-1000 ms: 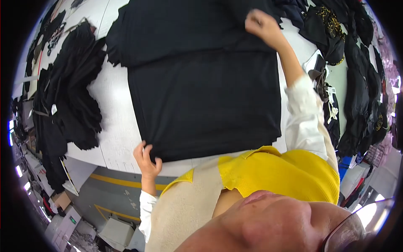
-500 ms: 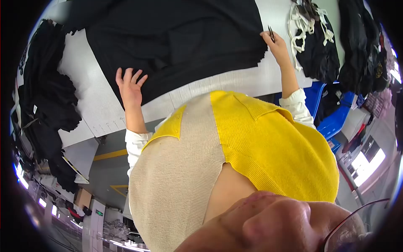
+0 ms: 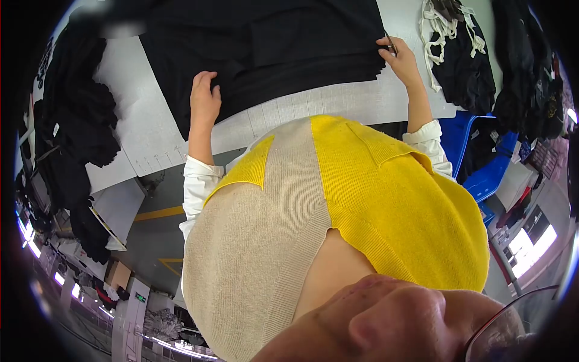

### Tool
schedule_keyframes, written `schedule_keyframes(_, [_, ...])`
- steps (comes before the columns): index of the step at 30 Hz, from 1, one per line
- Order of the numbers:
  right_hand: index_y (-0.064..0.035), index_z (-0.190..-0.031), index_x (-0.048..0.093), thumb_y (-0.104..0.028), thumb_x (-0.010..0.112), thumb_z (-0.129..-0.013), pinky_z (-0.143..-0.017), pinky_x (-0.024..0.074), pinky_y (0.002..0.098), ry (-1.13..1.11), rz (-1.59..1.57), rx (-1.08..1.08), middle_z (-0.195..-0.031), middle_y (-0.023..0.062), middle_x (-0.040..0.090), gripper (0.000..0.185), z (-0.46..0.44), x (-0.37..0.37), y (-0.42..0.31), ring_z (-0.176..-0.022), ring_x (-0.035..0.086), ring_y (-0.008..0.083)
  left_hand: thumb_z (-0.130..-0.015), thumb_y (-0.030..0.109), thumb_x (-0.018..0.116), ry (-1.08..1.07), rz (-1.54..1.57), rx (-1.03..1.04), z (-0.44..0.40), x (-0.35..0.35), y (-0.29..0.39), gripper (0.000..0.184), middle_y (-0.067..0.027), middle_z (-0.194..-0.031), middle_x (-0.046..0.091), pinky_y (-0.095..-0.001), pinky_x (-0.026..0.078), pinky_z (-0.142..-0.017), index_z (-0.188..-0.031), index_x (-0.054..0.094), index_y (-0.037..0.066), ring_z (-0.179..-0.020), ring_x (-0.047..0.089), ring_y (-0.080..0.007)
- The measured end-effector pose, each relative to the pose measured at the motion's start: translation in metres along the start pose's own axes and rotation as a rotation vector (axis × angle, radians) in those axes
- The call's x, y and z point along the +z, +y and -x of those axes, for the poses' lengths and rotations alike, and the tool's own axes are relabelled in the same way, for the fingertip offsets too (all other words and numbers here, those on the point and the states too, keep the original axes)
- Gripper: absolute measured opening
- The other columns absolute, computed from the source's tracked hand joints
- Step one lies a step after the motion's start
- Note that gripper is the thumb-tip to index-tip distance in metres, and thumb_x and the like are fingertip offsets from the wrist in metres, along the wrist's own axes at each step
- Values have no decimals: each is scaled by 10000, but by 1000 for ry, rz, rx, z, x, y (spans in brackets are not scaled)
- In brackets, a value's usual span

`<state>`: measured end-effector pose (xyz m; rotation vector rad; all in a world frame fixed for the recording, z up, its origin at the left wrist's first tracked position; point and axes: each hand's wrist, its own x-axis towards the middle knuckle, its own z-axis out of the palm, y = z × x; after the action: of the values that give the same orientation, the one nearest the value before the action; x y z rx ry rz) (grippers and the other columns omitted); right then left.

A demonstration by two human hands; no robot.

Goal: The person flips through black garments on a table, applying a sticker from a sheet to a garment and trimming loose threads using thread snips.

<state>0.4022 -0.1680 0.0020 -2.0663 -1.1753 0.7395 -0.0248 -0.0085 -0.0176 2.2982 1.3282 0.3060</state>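
Black cloth (image 3: 289,48) lies across the table, with a stepped, layered-looking right edge. My left hand (image 3: 205,99) rests at the cloth's left part, its fingers bent and side by side with the thumb apart from them. Nothing shows in that hand. At the cloth's right edge, my right hand (image 3: 401,60) is closed around small dark thread snips (image 3: 391,43), whose blades point up and away from me. Its fingertips are at the cloth edge; whether they also pinch the cloth I cannot tell.
The pale table (image 3: 123,90) has marked lines along its near edge. Dark garments (image 3: 78,102) are heaped at the left. To the right lie white straps (image 3: 435,42) on black cloth (image 3: 464,75), beside a blue plastic chair or bin (image 3: 485,178).
My left hand has moved forward and right over the cloth, and its spread fingers have drawn together. My right hand stays by the right edge with the snips, tilted a little differently.
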Motion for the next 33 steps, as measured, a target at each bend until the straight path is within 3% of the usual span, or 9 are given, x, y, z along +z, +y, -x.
schedule_keyframes(4, [-39,-973,648,-93,646,-757,-736,442,259,41,98,-2,-916,42,590,224,-3,13,5,-750,512,159,-766,57,648,-47,19,-45,6,-14,-15,325,-116,-1127,546,-319,459,-842,-1078,570,11,-976,559,-294])
schedule_keyframes(11, [-41,-911,641,-47,617,-770,-686,437,231,334,-81,191,-809,37,601,143,-7,18,0,-681,521,129,-770,145,680,-21,32,-80,27,-49,-58,231,-92,-935,598,-318,467,-739,-957,631,21,-828,575,-268])
schedule_keyframes(13, [-37,-897,634,-31,611,-774,-667,432,218,392,-187,249,-776,32,603,126,-5,14,-7,-663,526,116,-779,249,677,-158,-195,-420,20,-59,-46,226,-85,-840,607,-318,468,-691,-852,661,35,-771,584,-255])
schedule_keyframes(15, [-34,-896,631,-27,611,-774,-661,428,213,375,-315,247,-774,31,604,124,-7,12,-12,-662,526,111,-778,298,665,66,-695,-79,13,-49,-36,234,-77,-808,616,-322,460,-637,-790,673,65,-689,580,-237])
schedule_keyframes(16, [-31,-895,628,-23,612,-775,-654,424,208,351,-448,247,-772,30,604,122,-9,13,-15,-661,526,105,-778,298,665,69,-692,-79,2,-45,-18,234,-77,-808,616,-322,460,-637,-790,673,65,-689,580,-237])
schedule_keyframes(18, [-25,-893,622,-14,613,-775,-642,416,198,292,-718,247,-767,28,606,118,-13,17,-20,-658,525,93,-764,260,668,424,-401,256,-35,-35,44,176,-61,-775,618,-326,440,-592,-758,665,85,-619,564,-231])
schedule_keyframes(21, [-20,-918,617,-1,612,-780,-633,405,190,286,-618,184,-784,30,607,140,-18,21,-27,-659,520,93,-753,250,672,242,211,422,-70,15,128,177,-43,-717,621,-331,435,-595,-774,656,75,-633,566,-248])
schedule_keyframes(25, [-15,-934,613,10,608,-783,-630,399,186,288,-485,125,-798,30,608,153,-19,20,-32,-661,516,93,-768,309,659,41,298,401,-87,77,205,261,-45,-839,662,-320,424,-757,-841,669,59,-782,582,-233])
schedule_keyframes(33, [-23,-914,619,6,598,-777,-658,415,200,254,-314,181,-796,22,611,141,-7,23,-8,-678,525,95,-798,233,628,-94,300,305,-87,136,195,168,-11,-835,654,-298,421,-767,-836,671,76,-769,561,-214])
